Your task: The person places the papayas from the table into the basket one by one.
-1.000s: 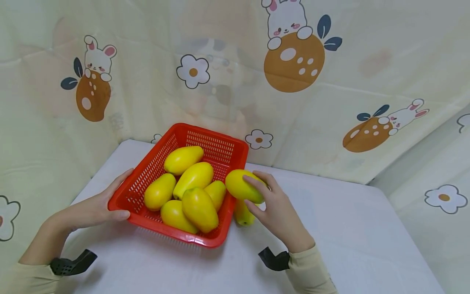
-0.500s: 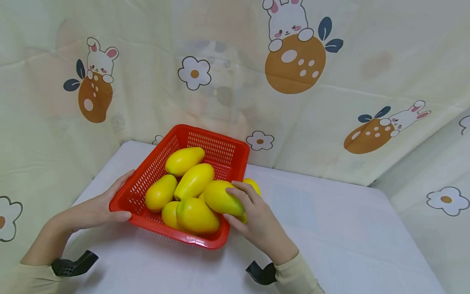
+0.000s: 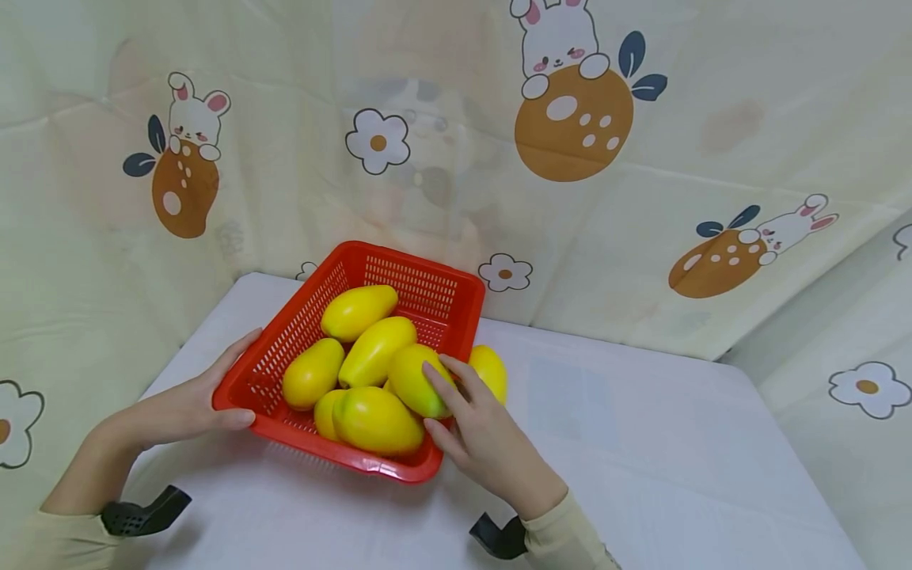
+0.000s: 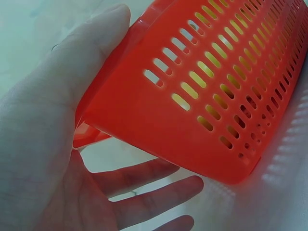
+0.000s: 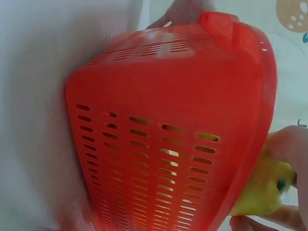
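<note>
A red plastic basket point(image 3: 245, 360) with slotted walls holds several yellow mangoes point(image 3: 378, 419). At its left corner my left hand point(image 3: 188, 404) grips the rim, thumb on top; in the left wrist view the fingers extend below the rim on the outside. Over the basket's right side, my right hand point(image 3: 484, 439) holds a yellow-green mango point(image 3: 416, 380) between thumb and fingers, low against the other fruit. The right wrist view shows this mango point(image 5: 262, 187) just past the rim, with a dark spot at its end.
One more mango point(image 3: 489, 370) lies on the white table point(image 3: 627, 443) just outside the basket's right wall. A cream curtain point(image 3: 456, 206) with rabbit and flower prints hangs behind the table. Each wrist carries a black camera mount point(image 3: 146, 511).
My right hand has brought the mango leftward from outside the right rim into the basket. A mango at the front has turned and shifted slightly left. My left hand keeps its grip.
</note>
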`<state>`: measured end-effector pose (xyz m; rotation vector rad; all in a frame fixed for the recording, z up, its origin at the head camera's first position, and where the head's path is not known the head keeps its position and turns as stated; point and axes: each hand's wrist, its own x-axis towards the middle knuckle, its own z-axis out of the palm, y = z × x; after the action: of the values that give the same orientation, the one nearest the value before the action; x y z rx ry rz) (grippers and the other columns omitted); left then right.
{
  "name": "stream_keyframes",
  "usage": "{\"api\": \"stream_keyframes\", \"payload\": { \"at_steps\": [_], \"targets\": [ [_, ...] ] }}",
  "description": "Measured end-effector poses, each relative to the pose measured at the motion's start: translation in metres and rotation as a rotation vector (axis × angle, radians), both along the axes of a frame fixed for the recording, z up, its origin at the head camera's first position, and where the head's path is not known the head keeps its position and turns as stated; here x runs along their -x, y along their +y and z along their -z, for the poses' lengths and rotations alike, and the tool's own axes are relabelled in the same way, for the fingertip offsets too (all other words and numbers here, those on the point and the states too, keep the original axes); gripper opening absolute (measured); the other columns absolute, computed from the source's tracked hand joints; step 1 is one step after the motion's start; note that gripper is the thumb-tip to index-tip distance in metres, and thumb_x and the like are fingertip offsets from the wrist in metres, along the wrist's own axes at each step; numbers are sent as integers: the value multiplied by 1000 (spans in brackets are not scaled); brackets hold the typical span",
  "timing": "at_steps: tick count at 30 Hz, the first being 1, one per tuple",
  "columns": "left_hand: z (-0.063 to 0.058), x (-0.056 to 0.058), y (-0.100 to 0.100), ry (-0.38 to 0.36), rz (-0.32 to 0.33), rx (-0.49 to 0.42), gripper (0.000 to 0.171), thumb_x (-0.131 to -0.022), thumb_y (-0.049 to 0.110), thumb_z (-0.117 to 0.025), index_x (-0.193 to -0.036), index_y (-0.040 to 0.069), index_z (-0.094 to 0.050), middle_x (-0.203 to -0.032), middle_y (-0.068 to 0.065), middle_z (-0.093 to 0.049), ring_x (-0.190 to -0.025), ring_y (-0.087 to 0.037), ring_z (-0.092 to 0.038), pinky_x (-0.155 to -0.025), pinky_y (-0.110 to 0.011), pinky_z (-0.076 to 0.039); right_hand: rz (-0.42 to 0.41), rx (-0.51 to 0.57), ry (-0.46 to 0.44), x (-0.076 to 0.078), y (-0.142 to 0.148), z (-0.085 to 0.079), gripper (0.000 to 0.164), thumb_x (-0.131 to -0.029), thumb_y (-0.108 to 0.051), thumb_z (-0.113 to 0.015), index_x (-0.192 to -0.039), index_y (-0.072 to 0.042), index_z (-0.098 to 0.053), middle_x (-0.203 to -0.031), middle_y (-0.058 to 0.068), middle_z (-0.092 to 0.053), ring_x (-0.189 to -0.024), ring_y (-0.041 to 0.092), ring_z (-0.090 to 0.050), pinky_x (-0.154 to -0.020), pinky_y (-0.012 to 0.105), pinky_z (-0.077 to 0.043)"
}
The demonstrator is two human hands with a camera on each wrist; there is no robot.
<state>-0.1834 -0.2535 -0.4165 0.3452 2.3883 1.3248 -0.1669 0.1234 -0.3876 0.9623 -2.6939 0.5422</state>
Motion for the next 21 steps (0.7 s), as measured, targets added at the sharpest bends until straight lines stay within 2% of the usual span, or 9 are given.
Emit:
{"api": "stream_keyframes", "payload": {
  "at_steps": [4,8,15,21],
  "targets": [
    [1,1,0,7,0,4,100,-76,33,-67,-140,41,8,-139,-9,-24,-122,-32,-30,-71,-31,-54,12,-13,-40,1,0,3,62,-89,-33,-54,-142,-33,-22,-142,-1,-29,-121,14,-42,-89,26,-47],
    [1,1,-1,8,-1,4,99,-76,33,-67,-140,42,8,-138,-8,-25,-122,-31,-30,-71,-31,-54,26,17,-52,3,0,6,60,-88,-33,-56,-141,-34,-27,-140,-2,-31,-118,13,-46,-87,25,-48],
    [1,1,-1,3,6,-5,99,-76,33,-67,-140,42,8,-139,-9,-24,-122,-32,-30,-71,-31,-54,4,-16,21,5,-2,12,51,-88,-30,-57,-136,-29,-40,-139,-1,-35,-115,15,-49,-88,26,-48],
    [0,1,-1,4,2,0,98,-76,33,-66,-140,42,8,-139,-9,-24,-122,-32,-30,-71,-31,-54,7,-44,44,5,-3,13,52,-88,-32,-56,-137,-30,-39,-140,-2,-35,-117,15,-47,-89,26,-47]
  ]
}}
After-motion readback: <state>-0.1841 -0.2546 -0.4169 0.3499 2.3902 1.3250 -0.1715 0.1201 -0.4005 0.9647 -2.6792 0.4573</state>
